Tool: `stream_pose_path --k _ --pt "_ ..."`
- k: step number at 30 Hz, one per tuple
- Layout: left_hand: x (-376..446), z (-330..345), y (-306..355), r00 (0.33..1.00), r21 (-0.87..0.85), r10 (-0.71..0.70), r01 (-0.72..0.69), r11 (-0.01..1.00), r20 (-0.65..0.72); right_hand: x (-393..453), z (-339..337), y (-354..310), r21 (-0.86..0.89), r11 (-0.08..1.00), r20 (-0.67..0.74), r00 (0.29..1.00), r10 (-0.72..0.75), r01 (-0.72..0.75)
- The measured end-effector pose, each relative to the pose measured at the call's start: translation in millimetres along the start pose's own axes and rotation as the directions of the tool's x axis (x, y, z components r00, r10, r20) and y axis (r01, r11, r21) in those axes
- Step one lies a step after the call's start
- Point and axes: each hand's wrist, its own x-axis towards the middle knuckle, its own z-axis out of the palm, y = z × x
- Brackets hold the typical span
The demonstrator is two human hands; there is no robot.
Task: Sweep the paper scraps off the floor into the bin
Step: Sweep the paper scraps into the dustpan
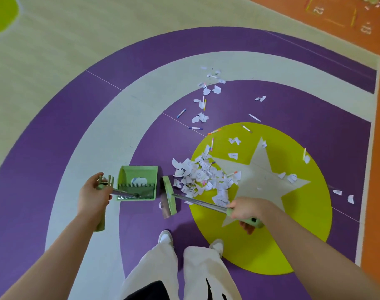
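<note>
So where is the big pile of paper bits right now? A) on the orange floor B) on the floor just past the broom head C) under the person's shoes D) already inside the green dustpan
B: the big pile of paper bits lies on the floor beside the broom head, with the green dustpan on the broom's other side holding only a scrap or so.

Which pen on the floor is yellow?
The yellow pen lies upright in the picture among the far scraps, above the blue-ended pen. The others show blue, orange or pink.
</note>
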Motion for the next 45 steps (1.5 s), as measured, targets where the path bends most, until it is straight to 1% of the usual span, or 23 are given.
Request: stream_pose_path --k 1,3,6,9,13,15,19,22,26,29,32,34,37,41,45 --pt "0 3 1 1.0 0.001 -0.005 0.005 1.0 -0.002 3 -7 3 -0.126 0.992 -0.055 0.998 0.003 -0.01" --pt "0 10 4 1.0 0.005 -0.011 0.011 1.0 -0.005 6 -18 9 -0.343 0.938 -0.178 0.984 -0.018 -0.045" --pt "-3 24 11 1.0 -0.011 -0.022 0.021 1.0 -0.007 18 -32 27 -0.491 0.867 -0.232 0.972 -0.042 -0.08" --pt "-9 41 19 0.999 -0.017 -0.035 0.034 0.999 -0.025 36 -48 52 -0.555 0.825 -0.287 0.956 -0.068 -0.108" --pt "-20 67 31 0.994 -0.055 -0.061 0.056 0.997 -0.091 39 -92 82 -0.604 0.787 -0.321 0.942 -0.095 -0.126" --pt "-29 85 38 0.988 -0.062 -0.083 0.075 0.995 -0.133 39 -119 102 -0.617 0.771 -0.345 0.934 -0.087 -0.156" --pt "-48 123 50 0.971 -0.14 -0.128 0.101 0.985 -0.2 40 -171 143 -0.641 0.733 -0.411 0.908 -0.078 -0.227" --pt "-56 146 60 0.964 -0.173 -0.144 0.106 0.979 -0.225 42 -208 167 -0.638 0.731 -0.439 0.894 -0.087 -0.242" --pt "-61 164 72 0.957 -0.216 -0.142 0.087 0.972 -0.253 45 -246 185 -0.641 0.714 -0.474 0.876 -0.082 -0.281" --pt "-66 169 82 0.947 -0.24 -0.149 0.08 0.967 -0.286 45 -262 192 -0.671 0.68 -0.504 0.855 -0.124 -0.296" --pt "-73 172 87 0.926 -0.279 -0.178 0.084 0.957 -0.333 35 -271 193 -0.707 0.662 -0.489 0.848 -0.203 -0.25" --pt "-77 172 88 0.92 -0.281 -0.175 0.074 0.957 -0.351 29 -279 197 -0.698 0.693 -0.456 0.858 -0.237 -0.179" --pt "-77 169 89 0.914 -0.278 -0.173 0.07 0.958 -0.367 26 -287 198 -0.661 0.743 -0.421 0.873 -0.247 -0.108" --pt "-75 164 91 0.905 -0.282 -0.183 0.074 0.957 -0.385 25 -283 173 -0.611 0.791 -0.403 0.87 -0.284 -0.025" --pt "-76 154 85 0.885 -0.321 -0.226 0.093 0.942 -0.407 18 -271 139 -0.64 0.768 -0.39 0.852 -0.35 0.022"
